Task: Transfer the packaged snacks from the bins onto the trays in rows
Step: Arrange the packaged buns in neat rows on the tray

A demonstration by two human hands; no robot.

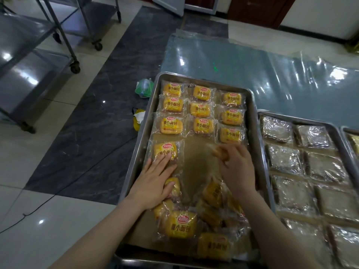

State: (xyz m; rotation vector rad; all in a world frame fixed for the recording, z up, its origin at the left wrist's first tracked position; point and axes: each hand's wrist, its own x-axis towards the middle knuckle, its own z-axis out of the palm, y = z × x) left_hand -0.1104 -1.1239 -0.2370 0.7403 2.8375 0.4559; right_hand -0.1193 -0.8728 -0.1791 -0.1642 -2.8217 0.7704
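Now | left hand (155,177) flat on snack (165,150) | right hand (236,167) pinching packet (217,150)

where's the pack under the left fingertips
Head view: the pack lies on the tray's left side, alone in the fourth row, just nearer than the three full rows. The left hand touches its near edge, and the right hand pinches a second pack.

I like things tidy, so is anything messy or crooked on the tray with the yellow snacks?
Yes. The far rows lie neat, but the loose packs at the near end of the tray are heaped, tilted and overlapping. A green bag and a yellow bag also lie on the floor beside it.
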